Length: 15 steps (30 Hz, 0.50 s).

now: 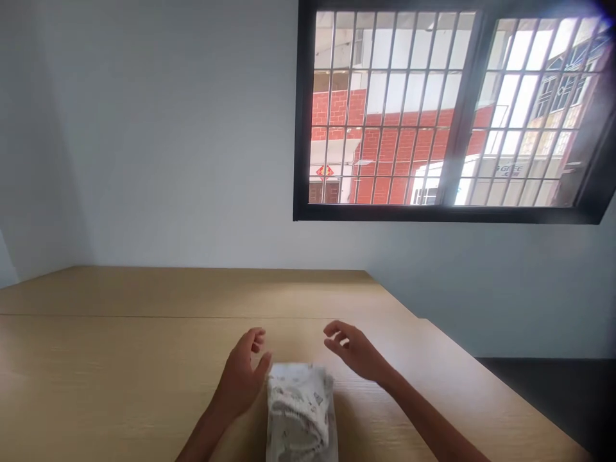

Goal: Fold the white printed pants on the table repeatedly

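A folded white cloth [299, 410] with small printed figures and a gathered edge lies on the wooden table [144, 359], at the bottom centre of the head view. Something pale and flat shows beneath it. My left hand [243, 372] is raised beside the cloth's upper left corner, its fingers curved and thumb apart, with nothing held. Beyond the upper right corner hovers my right hand [353, 348], fingers bent and apart from the thumb, holding nothing.
A seam [144, 316] runs across the table. Behind it stands a pale wall [183, 141] with a barred, dark-framed window [375, 213] at the upper right. The table's right edge slants down towards the lower right corner, with dark floor [553, 391] beyond.
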Tool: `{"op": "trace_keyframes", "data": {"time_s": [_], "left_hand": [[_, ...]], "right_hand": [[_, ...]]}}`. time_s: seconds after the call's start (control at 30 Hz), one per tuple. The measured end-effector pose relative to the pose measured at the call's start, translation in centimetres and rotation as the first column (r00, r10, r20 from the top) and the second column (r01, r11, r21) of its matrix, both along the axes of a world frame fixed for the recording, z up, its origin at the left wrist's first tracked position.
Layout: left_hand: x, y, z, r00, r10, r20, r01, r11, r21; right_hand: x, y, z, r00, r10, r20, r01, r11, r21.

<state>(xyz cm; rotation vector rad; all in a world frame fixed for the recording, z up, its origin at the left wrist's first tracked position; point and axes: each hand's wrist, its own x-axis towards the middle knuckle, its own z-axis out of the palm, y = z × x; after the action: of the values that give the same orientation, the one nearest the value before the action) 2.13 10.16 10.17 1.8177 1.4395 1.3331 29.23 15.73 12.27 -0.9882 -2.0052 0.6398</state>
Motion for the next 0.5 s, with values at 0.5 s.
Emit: {"op": "trace_keyframes", "data": {"time_s": [0.5], "left_hand": [[-0.8,-3.3,-3.8,0.836,-0.494,-0.237,0.443,0.864,-0.237]], "right_hand": [[-2.2,-3.8,-5.6,0.978,0.144,0.15,-0.145,0.989,-0.005]]}}
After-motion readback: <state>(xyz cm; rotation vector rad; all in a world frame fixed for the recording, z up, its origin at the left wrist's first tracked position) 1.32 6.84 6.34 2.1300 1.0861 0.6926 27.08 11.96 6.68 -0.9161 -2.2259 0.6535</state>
